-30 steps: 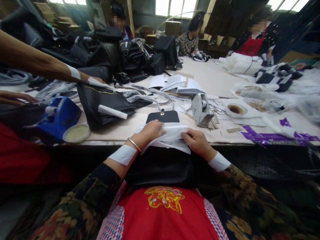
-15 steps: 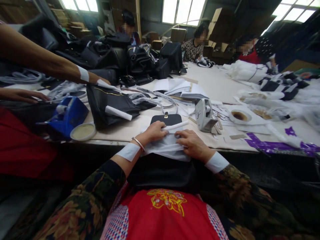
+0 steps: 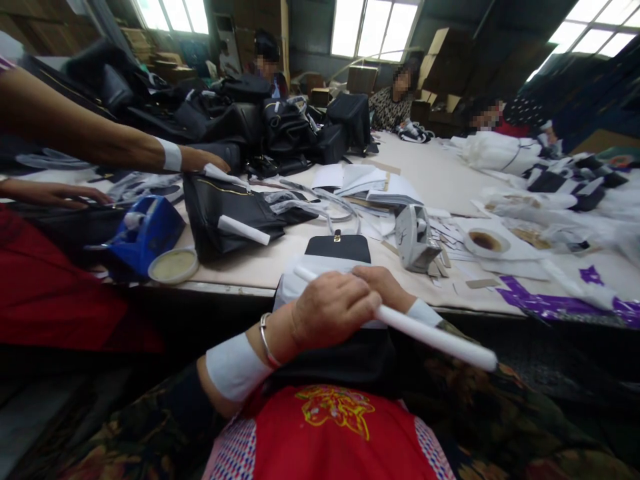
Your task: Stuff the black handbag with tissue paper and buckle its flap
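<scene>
The left hand [image 3: 336,308] is closed around a white roll [image 3: 440,339], which slants above a black bag [image 3: 335,353] at the near edge of the counter [image 3: 445,167], its free end to the right. The right hand [image 3: 386,285] lies just behind the left; its fingers are partly hidden, so its grip cannot be told. A white sheet [image 3: 289,280] covers part of the bag, below a flap [image 3: 325,249] with a gold-coloured clasp [image 3: 337,236]. To the left stand a blue dispenser [image 3: 145,233] and a second black bag [image 3: 215,207], the latter touched by a co-worker's hand [image 3: 205,160]; to the right stands a grey dispenser [image 3: 415,243].
</scene>
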The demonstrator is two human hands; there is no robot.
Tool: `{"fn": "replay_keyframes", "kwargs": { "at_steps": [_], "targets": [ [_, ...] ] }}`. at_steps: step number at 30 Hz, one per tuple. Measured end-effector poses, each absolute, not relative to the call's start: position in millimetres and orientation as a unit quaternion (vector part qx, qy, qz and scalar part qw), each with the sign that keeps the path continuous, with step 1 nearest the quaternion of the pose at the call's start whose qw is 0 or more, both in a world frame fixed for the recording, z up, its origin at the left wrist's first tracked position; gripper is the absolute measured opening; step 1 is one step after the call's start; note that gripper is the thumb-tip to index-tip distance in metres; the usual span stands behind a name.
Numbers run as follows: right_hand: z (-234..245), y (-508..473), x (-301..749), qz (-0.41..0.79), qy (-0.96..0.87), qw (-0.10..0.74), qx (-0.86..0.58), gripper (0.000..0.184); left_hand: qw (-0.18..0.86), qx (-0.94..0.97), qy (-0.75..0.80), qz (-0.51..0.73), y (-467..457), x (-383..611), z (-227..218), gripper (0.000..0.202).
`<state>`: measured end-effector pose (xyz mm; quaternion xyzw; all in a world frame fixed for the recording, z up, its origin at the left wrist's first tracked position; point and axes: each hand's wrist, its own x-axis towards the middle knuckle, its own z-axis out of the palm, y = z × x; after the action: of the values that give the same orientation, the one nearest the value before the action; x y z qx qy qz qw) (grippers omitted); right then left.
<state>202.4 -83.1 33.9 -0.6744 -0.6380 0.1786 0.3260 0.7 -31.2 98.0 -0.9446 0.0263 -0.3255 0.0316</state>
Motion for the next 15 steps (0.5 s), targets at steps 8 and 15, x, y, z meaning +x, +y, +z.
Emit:
{"fn": "replay_keyframes", "kwargs": {
  "at_steps": [8,15],
  "targets": [
    [30.2,-61.1,224.7,0.146,-0.629,0.263,-0.717,0.033,-0.004,-0.988,-0.066,-0.141,-43.4,2.2,48.4,0.012],
    [31.5,-41.1,234.6,0.051,-0.593,0.219,-0.773,0.036,-0.039,-0.976,-0.186,-0.11,-19.9,3.5,35.0,0.021]
  ]
}}
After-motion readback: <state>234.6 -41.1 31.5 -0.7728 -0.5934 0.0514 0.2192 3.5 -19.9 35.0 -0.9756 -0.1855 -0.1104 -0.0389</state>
